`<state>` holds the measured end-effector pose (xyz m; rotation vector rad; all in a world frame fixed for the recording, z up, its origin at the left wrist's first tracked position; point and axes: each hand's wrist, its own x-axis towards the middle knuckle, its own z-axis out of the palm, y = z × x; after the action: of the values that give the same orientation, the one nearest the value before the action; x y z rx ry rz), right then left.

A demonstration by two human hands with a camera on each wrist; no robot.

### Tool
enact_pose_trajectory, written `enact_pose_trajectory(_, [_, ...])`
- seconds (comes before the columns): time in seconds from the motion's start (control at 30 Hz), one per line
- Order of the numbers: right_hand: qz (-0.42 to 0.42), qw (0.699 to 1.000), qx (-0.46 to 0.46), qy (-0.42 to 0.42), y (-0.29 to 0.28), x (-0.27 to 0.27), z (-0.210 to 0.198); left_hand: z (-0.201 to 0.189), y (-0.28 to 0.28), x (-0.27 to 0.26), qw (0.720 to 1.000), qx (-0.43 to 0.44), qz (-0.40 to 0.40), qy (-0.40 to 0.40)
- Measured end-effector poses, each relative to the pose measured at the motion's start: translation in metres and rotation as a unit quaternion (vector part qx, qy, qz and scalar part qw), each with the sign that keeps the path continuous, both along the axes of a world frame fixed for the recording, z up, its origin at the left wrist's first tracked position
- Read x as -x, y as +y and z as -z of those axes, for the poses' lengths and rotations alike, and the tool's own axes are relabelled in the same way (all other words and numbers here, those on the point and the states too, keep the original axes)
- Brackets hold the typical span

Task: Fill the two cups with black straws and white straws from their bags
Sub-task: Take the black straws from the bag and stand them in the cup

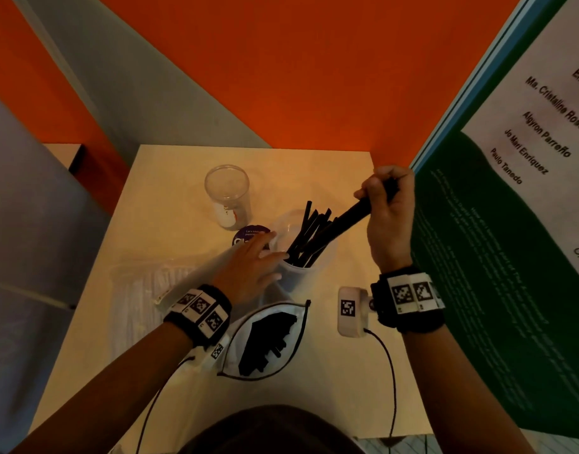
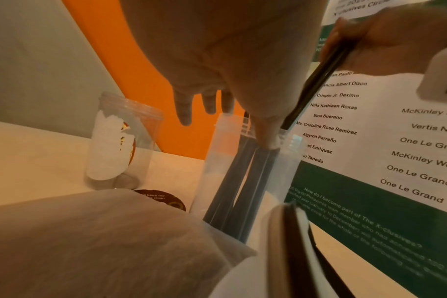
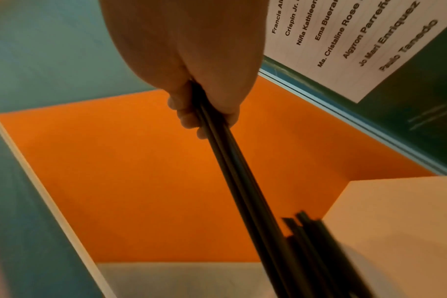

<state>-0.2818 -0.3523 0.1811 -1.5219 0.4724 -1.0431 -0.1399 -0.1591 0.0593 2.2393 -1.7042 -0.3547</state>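
A translucent cup [image 1: 309, 271] [image 2: 212, 165] near the table's middle holds several black straws [image 1: 309, 231] [image 2: 242, 181]. My left hand [image 1: 271, 257] [image 2: 230, 121] holds this cup at its rim, thumb on the near side and fingers on the far side. My right hand [image 1: 376, 198] [image 3: 204, 113], raised to the right of the cup, grips a bundle of black straws [image 3: 242, 181] whose lower ends slant into the cup. An empty clear cup [image 1: 227, 194] [image 2: 120, 141] stands behind it to the left. The open bag of black straws [image 1: 268, 339] lies in front, the bag of white straws [image 1: 140, 290] at the left.
A round purple sticker [image 1: 250, 235] lies on the table [image 1: 330, 178] between the two cups. A green and white poster board [image 1: 494, 257] stands along the right edge. An orange wall [image 1: 314, 93] closes the back. Cables trail from both wristbands to the near edge.
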Motion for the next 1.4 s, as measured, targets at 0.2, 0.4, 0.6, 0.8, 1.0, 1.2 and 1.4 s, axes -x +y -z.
enact_pose_trajectory(0.2, [0.021, 0.979, 0.034, 0.202, -0.003, -0.009, 0.058, -0.005, 0.006, 0.000, 1.000, -0.011, 0.005, -0.015])
enact_pose_trajectory(0.4, [-0.057, 0.920, 0.094, 0.376, 0.008, -0.028, 0.096, -0.017, 0.009, 0.005, 0.999, -0.048, 0.008, -0.020])
enact_pose_trajectory(0.6, [-0.105, 0.886, 0.219, 0.394, 0.016, -0.080, 0.105, -0.013, 0.008, 0.001, 0.991, -0.082, 0.029, -0.099])
enact_pose_trajectory(0.8, [-0.176, 0.939, 0.159, 0.250, 0.042, -0.089, 0.114, 0.006, 0.007, -0.002, 0.991, -0.070, 0.036, -0.107])
enact_pose_trajectory(1.0, [-0.053, 0.971, 0.154, 0.176, 0.036, -0.089, 0.106, 0.019, 0.003, -0.003, 0.994, -0.071, 0.026, -0.080])
enact_pose_trajectory(1.2, [0.019, 0.958, 0.163, 0.234, 0.003, -0.072, 0.107, 0.020, 0.005, -0.005, 0.995, -0.063, 0.036, -0.062])
enact_pose_trajectory(1.4, [-0.027, 0.927, 0.208, 0.310, -0.004, -0.072, 0.109, 0.019, 0.005, -0.004, 0.993, -0.084, 0.044, -0.071])
